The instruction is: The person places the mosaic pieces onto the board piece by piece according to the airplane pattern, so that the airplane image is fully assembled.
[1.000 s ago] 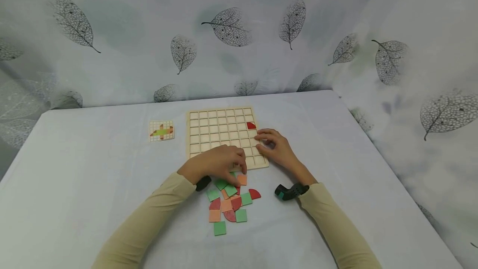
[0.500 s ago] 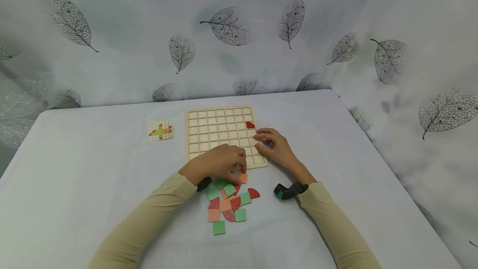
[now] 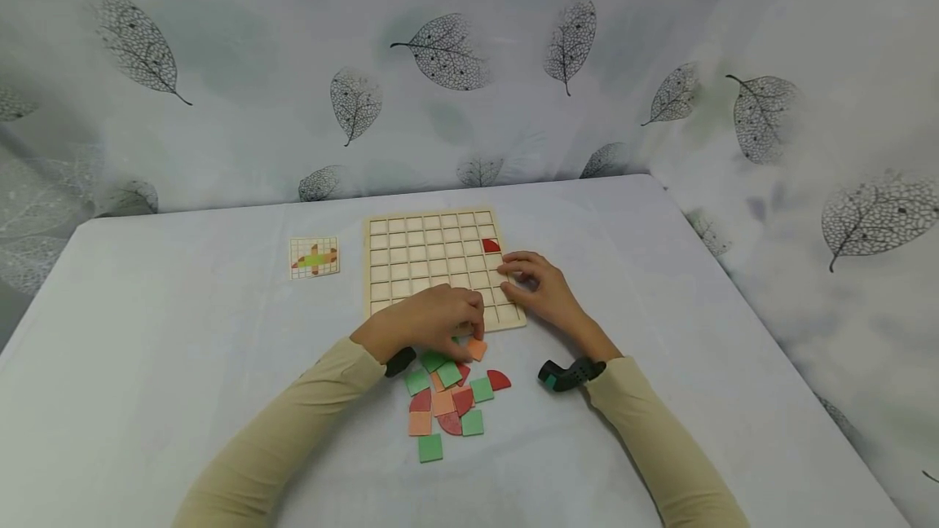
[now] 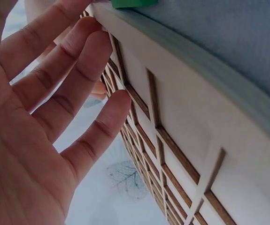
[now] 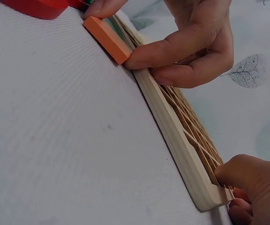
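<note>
Wooden grid board (image 3: 418,253) on a white bench (image 3: 183,332).
At its near edge, the left hand (image 3: 433,318) pinches an orange tile (image 3: 478,349) between fingers and thumb, beside loose tiles (image 3: 443,403); the right hand (image 3: 544,290) has its fingers gripping the right edge.

Left hand (image 4: 45,122) beside a pale wooden board with brown square grid (image 4: 186,103).
The fingers (image 4: 109,117) are slightly parted before it, contact unclear; a bright green piece (image 4: 134,3) is at the top edge, a grey leaf print (image 4: 127,177) behind.
</note>
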`<state>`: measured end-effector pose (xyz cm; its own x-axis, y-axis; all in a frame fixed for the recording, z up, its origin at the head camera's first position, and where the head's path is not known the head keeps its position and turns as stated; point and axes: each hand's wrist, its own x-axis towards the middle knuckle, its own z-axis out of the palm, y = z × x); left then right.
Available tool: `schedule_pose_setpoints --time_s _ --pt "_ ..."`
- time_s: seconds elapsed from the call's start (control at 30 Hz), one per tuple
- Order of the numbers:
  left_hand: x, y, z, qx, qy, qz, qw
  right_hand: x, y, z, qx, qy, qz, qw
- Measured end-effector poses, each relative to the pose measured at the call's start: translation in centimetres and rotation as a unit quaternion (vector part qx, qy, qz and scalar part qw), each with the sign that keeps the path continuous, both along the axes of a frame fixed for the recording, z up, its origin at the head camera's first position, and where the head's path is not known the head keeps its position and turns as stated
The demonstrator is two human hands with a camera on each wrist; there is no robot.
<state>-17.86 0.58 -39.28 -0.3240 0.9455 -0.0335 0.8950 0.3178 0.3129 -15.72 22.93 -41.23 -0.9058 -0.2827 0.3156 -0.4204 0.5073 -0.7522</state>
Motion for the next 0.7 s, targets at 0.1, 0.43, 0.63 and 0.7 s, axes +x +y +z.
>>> schedule_pose_setpoints --time_s 0.1,0.43,0.63,0.7 --pt "-0.06 -0.02 -0.03 0.006 -0.007 0.003 1.0 0.03 0.0 0.07 -0.003 0.003 0.002 1.0" --pt "-0.39 -0.03 0.42 0.033 -0.064 0.03 0.997 0.02 -0.01 0.14 -0.007 0.005 0.002 1.0" --pt "-0.72 -0.22 0.34 0.054 -0.094 0.041 0.9932 0.03 -0.13 0.09 -0.005 0.004 0.001 1.0" --pt "-0.84 -0.27 0.34 0.055 -0.107 0.049 0.9916 0.05 -0.16 0.1 -0.004 0.003 0.0 1.0"
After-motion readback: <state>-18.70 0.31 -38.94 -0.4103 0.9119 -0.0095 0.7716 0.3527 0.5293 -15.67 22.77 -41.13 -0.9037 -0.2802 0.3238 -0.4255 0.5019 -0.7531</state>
